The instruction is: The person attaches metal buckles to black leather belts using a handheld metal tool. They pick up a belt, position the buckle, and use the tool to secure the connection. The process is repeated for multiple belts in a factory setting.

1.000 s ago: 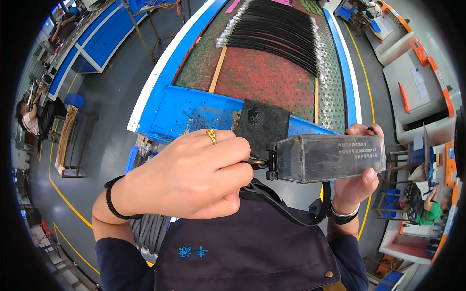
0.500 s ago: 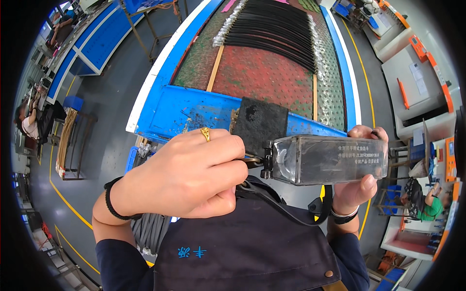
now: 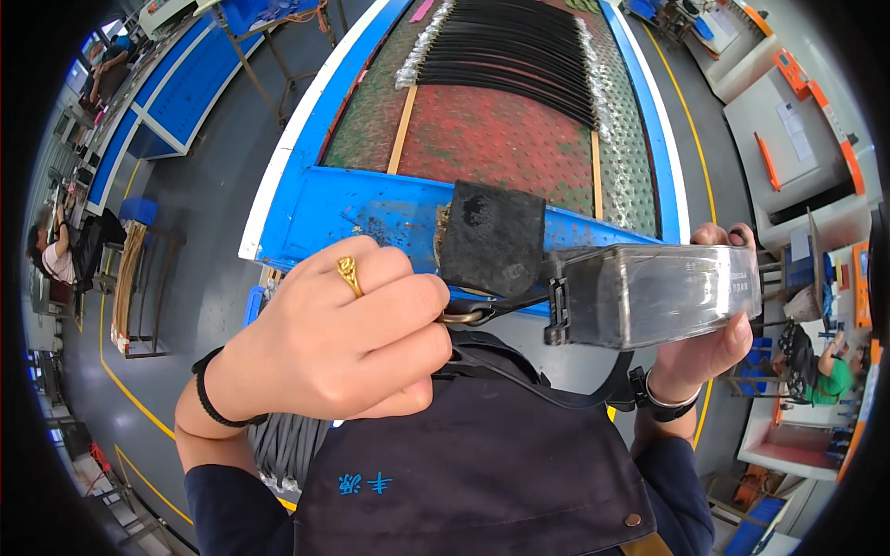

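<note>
Fingers of the left hand (image 3: 343,338) are curling tightly, pinching a brass-coloured ring (image 3: 461,316) at the end of a black strap (image 3: 519,389), which is looping down beneath both hands and across the dark apron (image 3: 482,473). Just to its right, the right hand (image 3: 714,343) is gripping a clear plastic-wrapped black pack (image 3: 654,295) from behind, fingers wrapping its far end and thumb underneath. Beyond both hands, a black block (image 3: 491,236) is sitting on the blue table edge (image 3: 371,208).
</note>
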`<state>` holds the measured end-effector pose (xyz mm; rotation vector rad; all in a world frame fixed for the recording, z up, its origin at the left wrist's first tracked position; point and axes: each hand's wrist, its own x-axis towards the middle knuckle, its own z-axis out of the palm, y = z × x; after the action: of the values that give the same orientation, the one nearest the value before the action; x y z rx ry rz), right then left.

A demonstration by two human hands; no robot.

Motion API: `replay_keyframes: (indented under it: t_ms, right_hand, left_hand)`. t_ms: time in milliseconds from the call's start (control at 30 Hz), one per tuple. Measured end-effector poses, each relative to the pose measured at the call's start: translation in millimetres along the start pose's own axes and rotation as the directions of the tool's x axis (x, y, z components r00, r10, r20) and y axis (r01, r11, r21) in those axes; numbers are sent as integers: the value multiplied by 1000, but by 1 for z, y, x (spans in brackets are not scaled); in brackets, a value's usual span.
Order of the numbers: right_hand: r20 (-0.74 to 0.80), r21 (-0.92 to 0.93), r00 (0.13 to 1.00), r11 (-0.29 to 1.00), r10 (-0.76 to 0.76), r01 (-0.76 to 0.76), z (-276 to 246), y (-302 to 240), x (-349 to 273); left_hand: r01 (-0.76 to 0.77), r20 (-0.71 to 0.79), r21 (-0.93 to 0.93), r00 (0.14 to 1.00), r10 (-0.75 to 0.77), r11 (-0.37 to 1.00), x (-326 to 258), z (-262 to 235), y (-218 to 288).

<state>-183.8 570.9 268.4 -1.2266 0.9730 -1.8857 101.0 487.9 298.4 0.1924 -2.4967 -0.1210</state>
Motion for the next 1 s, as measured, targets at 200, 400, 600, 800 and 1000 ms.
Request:
replay_keyframes:
  t_ms: [200, 400, 600, 800, 1000]
  right_hand:
    - [-51, -86, 996, 994, 69, -73, 18, -3, 3]
    - [-67, -113, 994, 990, 83, -90, 20, -1, 5]
    - [-87, -90, 996, 995, 31, -39, 7, 5, 5]
    - [-7, 193, 999, 980, -42, 42, -16, 9, 3]
    - [-22, 76, 997, 994, -80, 82, -9, 8, 2]
  left_hand:
    - [-44, 13, 68, 999, 43, 997, 3, 1, 3]
    - [-80, -15, 96, 997, 81, 992, 5, 4, 3]
    - [-59, -47, 38, 997, 61, 998, 1, 5, -2]
    - [-19, -62, -64, 998, 15, 998, 0, 4, -9]
    - [1, -8, -101, 1000, -2, 995, 2, 2, -10]
